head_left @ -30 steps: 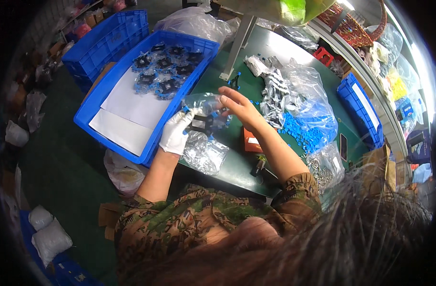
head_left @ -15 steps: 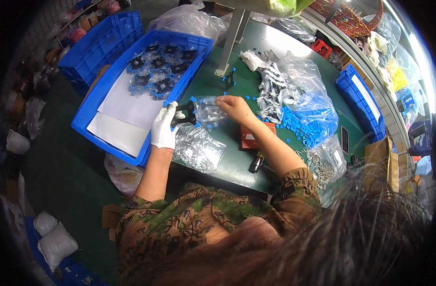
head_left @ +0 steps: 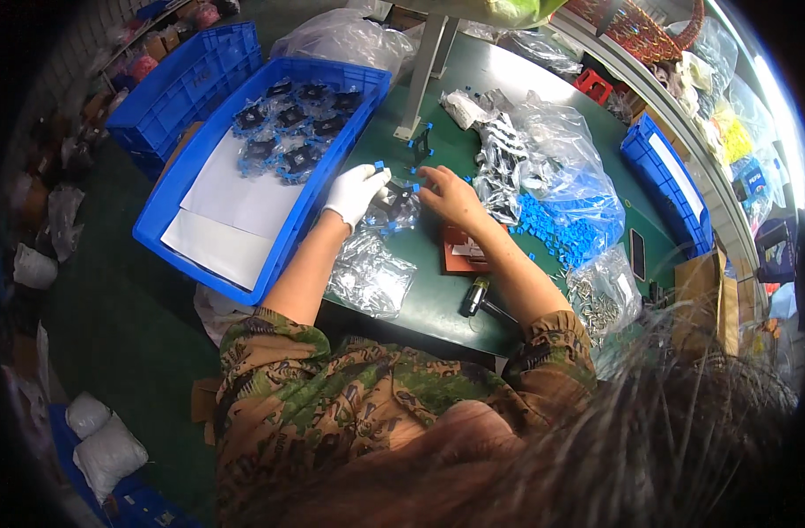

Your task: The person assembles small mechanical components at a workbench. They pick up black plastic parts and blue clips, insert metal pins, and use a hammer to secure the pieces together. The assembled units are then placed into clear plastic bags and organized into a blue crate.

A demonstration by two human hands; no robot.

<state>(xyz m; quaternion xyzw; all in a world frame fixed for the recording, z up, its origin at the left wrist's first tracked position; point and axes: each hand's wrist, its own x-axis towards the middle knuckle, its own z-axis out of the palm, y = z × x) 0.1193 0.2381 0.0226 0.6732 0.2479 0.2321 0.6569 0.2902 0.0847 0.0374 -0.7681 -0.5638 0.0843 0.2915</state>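
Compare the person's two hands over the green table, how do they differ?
The left hand wears a white glove; the right hand is bare. The left hand is beside the blue crate; the right hand is nearer the bag of blue pieces. Both touch the small clear bag with black and blue parts between them.

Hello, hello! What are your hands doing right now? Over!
Left hand, white glove, and bare right hand both on small clear bag of dark parts. Bag on green table. Blue crate left, clear.
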